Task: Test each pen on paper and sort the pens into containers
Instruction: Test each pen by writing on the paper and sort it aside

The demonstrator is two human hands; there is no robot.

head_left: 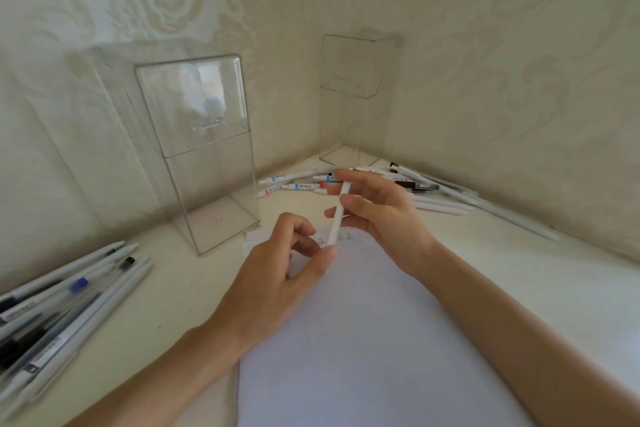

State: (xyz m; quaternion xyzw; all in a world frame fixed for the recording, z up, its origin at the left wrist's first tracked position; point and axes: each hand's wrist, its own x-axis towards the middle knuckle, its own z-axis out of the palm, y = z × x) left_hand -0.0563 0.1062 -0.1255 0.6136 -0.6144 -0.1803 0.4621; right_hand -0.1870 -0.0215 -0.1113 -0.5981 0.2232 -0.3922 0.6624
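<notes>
A white pen (337, 218) stands nearly upright above the far end of the white paper (363, 340). My right hand (384, 218) grips its upper half between thumb and fingers. My left hand (277, 274) pinches its lower end with thumb and forefinger. A few written marks (341, 239) show on the paper just behind the pen. Two clear plastic containers stand on the desk: a lidded one (204, 163) at centre left and a taller one (356, 97) in the far corner.
A pile of pens (363, 180) lies in the back corner behind my hands, stretching along the right wall. Another heap of pens (59, 308) lies at the left edge of the desk. Patterned walls close in behind and on both sides.
</notes>
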